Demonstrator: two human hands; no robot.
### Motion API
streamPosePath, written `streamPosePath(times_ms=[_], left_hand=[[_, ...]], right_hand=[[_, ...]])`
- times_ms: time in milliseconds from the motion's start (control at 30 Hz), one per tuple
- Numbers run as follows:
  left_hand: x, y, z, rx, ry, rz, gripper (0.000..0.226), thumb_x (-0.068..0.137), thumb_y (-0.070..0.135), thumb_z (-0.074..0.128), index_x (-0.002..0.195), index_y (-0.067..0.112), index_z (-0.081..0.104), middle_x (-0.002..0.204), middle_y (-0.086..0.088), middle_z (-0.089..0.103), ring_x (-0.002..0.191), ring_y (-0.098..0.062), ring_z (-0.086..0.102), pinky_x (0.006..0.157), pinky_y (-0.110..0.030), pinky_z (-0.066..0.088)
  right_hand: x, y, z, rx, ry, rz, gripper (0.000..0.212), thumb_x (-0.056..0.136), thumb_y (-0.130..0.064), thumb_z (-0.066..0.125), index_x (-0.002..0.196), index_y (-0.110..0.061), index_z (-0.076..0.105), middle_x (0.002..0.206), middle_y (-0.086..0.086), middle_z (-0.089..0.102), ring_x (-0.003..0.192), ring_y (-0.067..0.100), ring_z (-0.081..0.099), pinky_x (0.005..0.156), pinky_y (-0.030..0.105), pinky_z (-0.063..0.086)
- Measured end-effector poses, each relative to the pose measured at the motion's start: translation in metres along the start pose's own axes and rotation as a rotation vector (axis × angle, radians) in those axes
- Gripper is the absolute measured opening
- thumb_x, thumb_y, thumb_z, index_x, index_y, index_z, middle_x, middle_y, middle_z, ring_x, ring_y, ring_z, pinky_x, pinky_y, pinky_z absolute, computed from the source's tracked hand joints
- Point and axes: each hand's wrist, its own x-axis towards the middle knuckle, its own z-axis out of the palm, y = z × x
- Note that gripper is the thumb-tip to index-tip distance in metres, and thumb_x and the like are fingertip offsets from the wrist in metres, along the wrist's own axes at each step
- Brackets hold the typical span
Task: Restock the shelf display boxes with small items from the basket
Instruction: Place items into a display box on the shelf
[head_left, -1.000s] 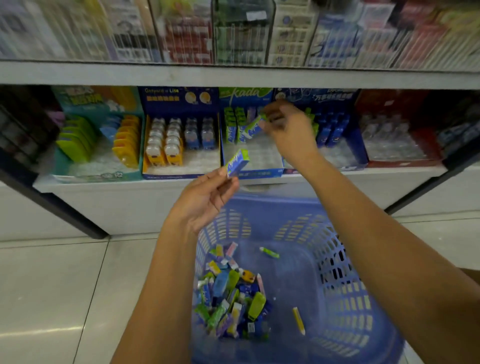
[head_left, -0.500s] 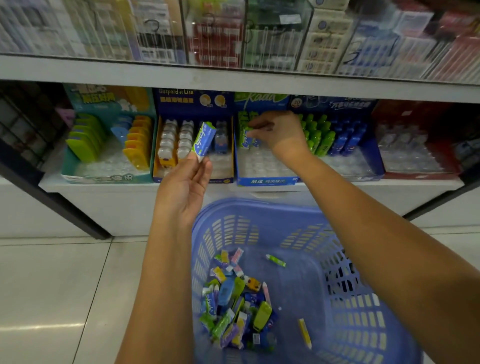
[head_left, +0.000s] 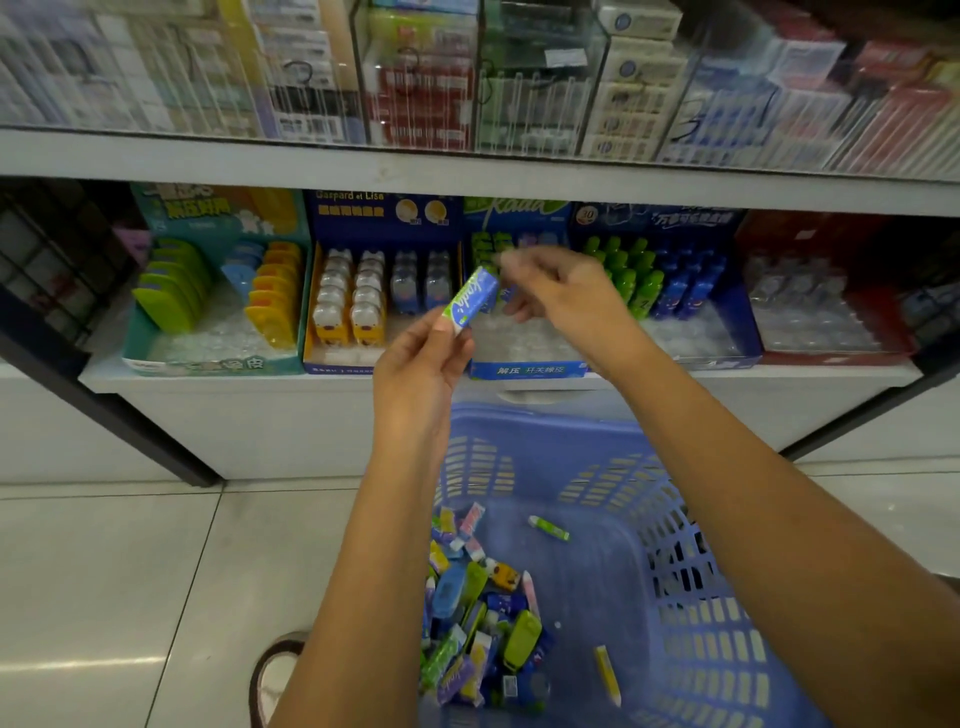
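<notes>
**Blue-and-green rectangular packet (head_left: 470, 300) held up at the shelf**

Left hand (head_left: 418, 374): thumb and fingertips pinch the packet's lower end. The packet is tilted, in front of the blue cardboard display box (head_left: 524, 370).

Right hand (head_left: 563, 299): just beside the packet's upper end, fingers bent and blurred. Contact or grip cannot be told.

Blue perforated plastic basket (head_left: 675, 545): sits below both forearms, with a pile of small mixed items (head_left: 478, 618) at its left side.

Glossy pale floor tiles (head_left: 104, 571) below the fingers (head_left: 527, 262), white shelf board (head_left: 208, 156) above them, dark slanted upright (head_left: 135, 423) far left.
</notes>
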Motion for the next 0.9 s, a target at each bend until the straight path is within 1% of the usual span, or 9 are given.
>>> streamPosePath(times_ms=[67,133,233,300,367,400,533,667,900], left_hand=[[-0.004,-0.005,0.006,0.064,-0.011,0.033,0.014,0.095,0.006,0.053,0.106,0.003,0.062,0.095,-0.009,0.066,0.082,-0.014,0.063,0.077,-0.019,0.055],[-0.007,-0.009,0.010,0.205,-0.029,0.072,0.022,0.096,0.008,0.053,0.118,0.004,0.056,0.100,-0.008,0.066,0.088,-0.014,0.064,0.081,-0.020,0.054],[-0.010,-0.016,0.009,0.700,-0.153,0.225,0.037,0.097,0.015,0.051,0.134,0.013,0.048,0.126,-0.002,0.059,0.110,-0.008,0.058,0.093,-0.013,0.043],[-0.012,-0.023,0.009,1.070,-0.300,0.323,0.040,0.098,0.018,0.049,0.138,0.014,0.046,0.140,-0.001,0.049,0.126,-0.013,0.047,0.095,-0.008,0.031],[-0.014,-0.031,0.007,1.355,-0.393,0.366,0.044,0.098,0.018,0.048,0.141,0.011,0.042,0.148,-0.003,0.040,0.137,-0.018,0.036,0.102,-0.013,0.024],[-0.016,-0.034,0.007,1.448,-0.416,0.371,0.047,0.098,0.018,0.048,0.143,0.011,0.039,0.151,-0.004,0.035,0.140,-0.019,0.030,0.106,-0.016,0.021],[-0.015,-0.035,0.006,1.546,-0.437,0.394,0.052,0.098,0.021,0.048,0.146,0.012,0.033,0.154,-0.003,0.028,0.142,-0.017,0.023,0.108,-0.018,0.017],[-0.011,-0.032,0.007,1.546,-0.459,0.375,0.051,0.097,0.021,0.049,0.146,0.013,0.035,0.152,-0.001,0.031,0.140,-0.017,0.027,0.107,-0.018,0.020],[-0.008,-0.031,0.007,1.546,-0.470,0.398,0.052,0.096,0.021,0.050,0.145,0.011,0.036,0.152,-0.002,0.033,0.139,-0.017,0.030,0.108,-0.021,0.024]], right_hand=[[-0.010,-0.005,-0.003,0.020,-0.060,-0.008,0.006,0.086,-0.010,0.066,0.090,-0.014,0.067,0.073,0.002,0.068,0.059,0.007,0.065,0.060,0.017,0.054],[-0.010,-0.008,-0.010,-0.001,0.031,-0.035,0.010,0.082,-0.006,0.070,0.087,-0.013,0.065,0.074,0.003,0.067,0.061,0.008,0.065,0.062,0.018,0.055],[0.002,-0.008,-0.026,-0.183,0.200,-0.092,0.009,0.082,-0.012,0.071,0.087,-0.015,0.064,0.078,-0.002,0.065,0.073,0.011,0.064,0.073,0.023,0.055],[0.012,-0.002,-0.030,-0.363,0.210,-0.122,0.010,0.084,-0.015,0.069,0.092,-0.013,0.065,0.083,-0.004,0.064,0.072,0.004,0.060,0.072,0.010,0.049],[0.020,0.006,-0.027,-0.499,0.179,-0.125,0.015,0.085,-0.013,0.067,0.099,-0.007,0.066,0.088,0.001,0.065,0.071,0.000,0.056,0.065,-0.003,0.039],[0.024,0.010,-0.025,-0.542,0.156,-0.116,0.017,0.086,-0.012,0.067,0.102,-0.005,0.065,0.093,0.004,0.067,0.075,0.004,0.057,0.064,-0.005,0.037],[0.034,0.016,-0.021,-0.566,0.103,-0.064,0.022,0.086,-0.013,0.066,0.106,-0.004,0.066,0.108,0.009,0.069,0.088,0.010,0.060,0.074,0.006,0.039],[0.037,0.014,-0.020,-0.598,0.088,-0.084,0.021,0.085,-0.015,0.068,0.103,-0.005,0.068,0.103,0.008,0.070,0.085,0.010,0.059,0.073,0.007,0.037],[0.036,0.017,-0.017,-0.776,0.004,-0.092,0.024,0.087,-0.020,0.065,0.108,-0.010,0.071,0.114,0.007,0.067,0.104,0.018,0.061,0.086,0.012,0.037]])
